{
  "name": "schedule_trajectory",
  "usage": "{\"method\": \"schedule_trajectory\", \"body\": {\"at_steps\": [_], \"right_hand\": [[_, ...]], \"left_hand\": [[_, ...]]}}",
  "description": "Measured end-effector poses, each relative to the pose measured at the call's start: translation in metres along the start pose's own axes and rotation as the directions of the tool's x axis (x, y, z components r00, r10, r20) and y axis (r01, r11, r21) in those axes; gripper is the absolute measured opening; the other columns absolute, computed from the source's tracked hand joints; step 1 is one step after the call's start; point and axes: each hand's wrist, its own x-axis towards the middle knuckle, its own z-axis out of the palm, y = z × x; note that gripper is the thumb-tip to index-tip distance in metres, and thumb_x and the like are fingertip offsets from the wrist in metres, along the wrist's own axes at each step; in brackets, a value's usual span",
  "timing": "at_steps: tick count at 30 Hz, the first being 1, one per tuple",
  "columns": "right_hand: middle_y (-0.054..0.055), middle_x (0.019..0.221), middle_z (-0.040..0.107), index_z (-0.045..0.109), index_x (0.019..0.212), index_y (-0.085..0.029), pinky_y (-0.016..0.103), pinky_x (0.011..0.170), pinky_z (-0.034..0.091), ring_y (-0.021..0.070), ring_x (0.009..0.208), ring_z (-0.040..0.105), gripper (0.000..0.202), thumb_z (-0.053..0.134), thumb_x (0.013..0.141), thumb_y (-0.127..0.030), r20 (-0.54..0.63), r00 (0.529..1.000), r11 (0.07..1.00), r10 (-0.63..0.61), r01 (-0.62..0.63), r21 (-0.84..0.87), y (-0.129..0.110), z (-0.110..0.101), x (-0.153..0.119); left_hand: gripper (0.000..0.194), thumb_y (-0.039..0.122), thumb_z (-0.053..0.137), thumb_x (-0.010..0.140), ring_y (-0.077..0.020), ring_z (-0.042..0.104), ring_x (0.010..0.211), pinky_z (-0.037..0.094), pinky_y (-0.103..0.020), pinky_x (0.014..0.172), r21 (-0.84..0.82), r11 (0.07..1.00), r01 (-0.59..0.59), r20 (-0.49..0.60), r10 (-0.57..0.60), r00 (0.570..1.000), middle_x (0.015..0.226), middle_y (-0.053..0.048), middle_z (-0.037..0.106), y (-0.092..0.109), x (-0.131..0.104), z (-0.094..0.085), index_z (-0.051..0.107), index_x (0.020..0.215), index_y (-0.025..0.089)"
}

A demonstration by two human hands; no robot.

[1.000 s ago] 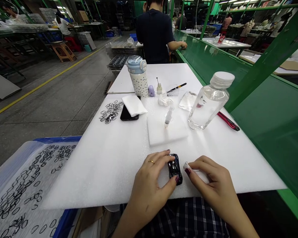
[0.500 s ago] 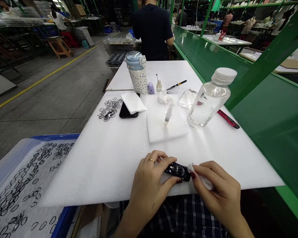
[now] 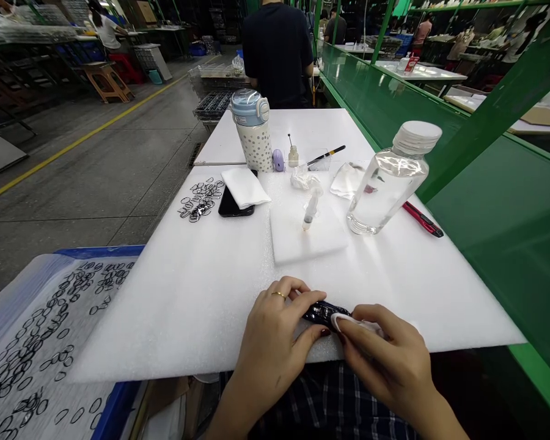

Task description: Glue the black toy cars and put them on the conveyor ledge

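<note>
Near the table's front edge, my left hand (image 3: 279, 330) grips a glossy black part (image 3: 319, 312) between thumb and fingers. A white cloth (image 3: 348, 319) is pinched in my right hand (image 3: 387, 351) and lies against the part's right end, covering it. Beyond my hands, a syringe (image 3: 310, 211) rests on a white foam pad (image 3: 302, 247). Many thin black rings (image 3: 201, 198) lie loose at the table's left side, beside a black phone (image 3: 233, 205) with a folded white cloth (image 3: 245, 187) on top.
A clear bottle (image 3: 387, 180) and a red cutter (image 3: 422, 219) stand and lie at the right. A dotted tumbler (image 3: 255, 137) is at the back, near a small jar (image 3: 293, 156). Left of the table is a blue tray (image 3: 119, 403) with rings. A person (image 3: 278, 55) is ahead.
My right hand has moved left with the white cloth, which now covers the right end of the black part. My left hand has barely moved.
</note>
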Motion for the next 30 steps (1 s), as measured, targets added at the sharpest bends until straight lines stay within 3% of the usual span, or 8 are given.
{"method": "schedule_trajectory", "body": {"at_steps": [4, 8, 11, 13, 19, 23, 30], "right_hand": [[0.008, 0.089, 0.058, 0.062, 0.105, -0.016, 0.025, 0.056, 0.042, 0.0115, 0.067, 0.051, 0.023, 0.058, 0.083, -0.008, 0.062, 0.996, 0.997, -0.06, 0.057, 0.048, -0.002, -0.005, -0.003], [0.006, 0.092, 0.062, 0.06, 0.113, -0.017, 0.024, 0.066, 0.048, 0.012, 0.08, 0.059, 0.03, 0.056, 0.086, -0.006, 0.026, 0.998, 0.99, 0.054, -0.057, 0.128, 0.012, -0.028, 0.004], [0.01, 0.115, 0.061, 0.061, 0.122, -0.019, 0.04, 0.088, 0.045, 0.0233, 0.104, 0.055, 0.033, 0.06, 0.089, -0.018, -0.137, 0.974, 0.965, 0.181, -0.203, -0.167, 0.028, -0.048, 0.014], [0.011, 0.122, 0.058, 0.063, 0.12, -0.02, 0.049, 0.092, 0.038, 0.0292, 0.109, 0.052, 0.032, 0.063, 0.088, -0.028, -0.182, 0.965, 0.925, 0.187, -0.235, -0.299, 0.031, -0.052, 0.017], [0.004, 0.099, 0.065, 0.06, 0.109, -0.018, 0.042, 0.082, 0.035, 0.0183, 0.087, 0.058, 0.027, 0.068, 0.083, -0.024, 0.046, 0.998, 0.99, 0.053, -0.046, -0.137, 0.001, -0.02, 0.012], [0.005, 0.1, 0.066, 0.06, 0.107, -0.016, 0.04, 0.081, 0.035, 0.016, 0.084, 0.057, 0.026, 0.068, 0.083, -0.016, -0.003, 0.998, 0.99, 0.067, -0.067, -0.123, -0.009, -0.002, 0.008], [0.008, 0.102, 0.065, 0.062, 0.102, -0.016, 0.044, 0.084, 0.037, 0.0213, 0.092, 0.056, 0.022, 0.068, 0.081, -0.012, -0.066, 0.998, 0.988, 0.022, -0.031, -0.149, -0.005, 0.002, 0.003]], "left_hand": [[0.039, 0.01, 0.063, 0.081, -0.0225, 0.054, 0.1, 0.048, -0.044, 0.087, -0.021, 1.0, -0.016, 0.023, 0.017, 1.0, 0.111, -0.003, 0.056, -0.002, 0.0, -0.003, 0.064, 0.114, 0.03], [0.036, 0.011, 0.062, 0.083, -0.0222, 0.055, 0.096, 0.049, -0.044, 0.084, 0.001, 1.0, -0.02, -0.003, 0.02, 1.0, 0.108, -0.003, 0.057, -0.002, 0.002, -0.001, 0.065, 0.114, 0.028], [0.033, 0.016, 0.061, 0.086, -0.0217, 0.055, 0.094, 0.049, -0.042, 0.081, 0.015, 1.0, -0.012, -0.016, 0.012, 1.0, 0.108, -0.004, 0.058, -0.002, 0.003, 0.001, 0.066, 0.116, 0.029], [0.032, 0.018, 0.06, 0.087, -0.0219, 0.055, 0.093, 0.049, -0.042, 0.08, 0.021, 1.0, -0.008, -0.016, 0.009, 1.0, 0.108, -0.004, 0.058, -0.001, 0.002, 0.001, 0.066, 0.116, 0.029], [0.031, 0.019, 0.056, 0.089, -0.023, 0.055, 0.094, 0.048, -0.044, 0.081, 0.035, 0.999, -0.014, 0.001, 0.014, 1.0, 0.109, -0.005, 0.058, -0.001, 0.002, 0.0, 0.066, 0.117, 0.028], [0.031, 0.021, 0.055, 0.09, -0.0236, 0.055, 0.096, 0.047, -0.045, 0.084, 0.032, 0.999, -0.024, 0.007, 0.024, 1.0, 0.11, -0.006, 0.058, 0.0, 0.004, -0.001, 0.066, 0.118, 0.027], [0.032, 0.015, 0.057, 0.087, -0.0225, 0.055, 0.092, 0.048, -0.044, 0.08, 0.048, 0.998, -0.047, -0.012, 0.048, 0.999, 0.107, -0.005, 0.059, -0.001, 0.003, 0.001, 0.067, 0.115, 0.026]]}}
